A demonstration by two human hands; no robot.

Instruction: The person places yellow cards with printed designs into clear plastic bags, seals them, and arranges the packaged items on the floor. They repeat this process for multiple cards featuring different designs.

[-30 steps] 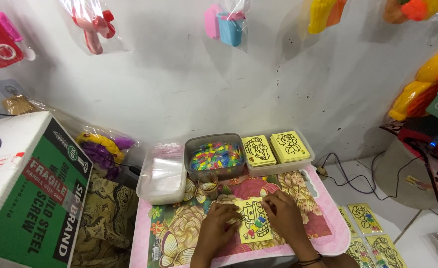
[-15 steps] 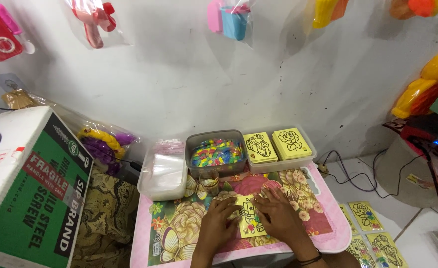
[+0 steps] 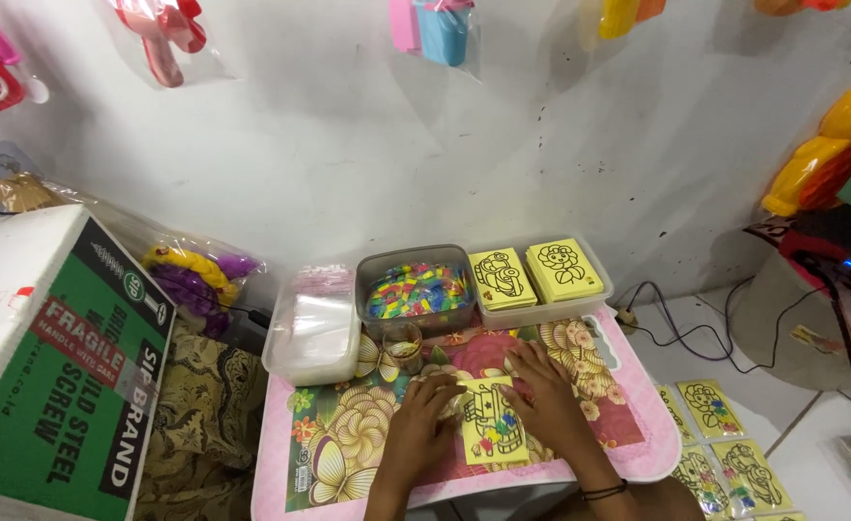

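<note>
A yellow picture card [image 3: 492, 421] with a black line drawing and small coloured bits on it lies flat on the pink flowered table [image 3: 348, 434]. My left hand [image 3: 423, 425] rests on the card's left edge, fingers curled against it. My right hand [image 3: 547, 405] lies flat on the card's right side, fingers spread toward the far edge. A black band circles my right wrist. Both hands press the card against the table.
Behind the card stand a small glass jar [image 3: 402, 345], a tub of coloured bits [image 3: 416, 289], a tray with two stacks of yellow cards [image 3: 539, 273] and a tub of clear bags [image 3: 313, 323]. A green and white carton [image 3: 59, 357] sits left. More cards [image 3: 724, 453] lie on the floor at right.
The camera view shifted slightly. My hands stayed on the yellow card, with the left hand moving a little toward its left edge.
</note>
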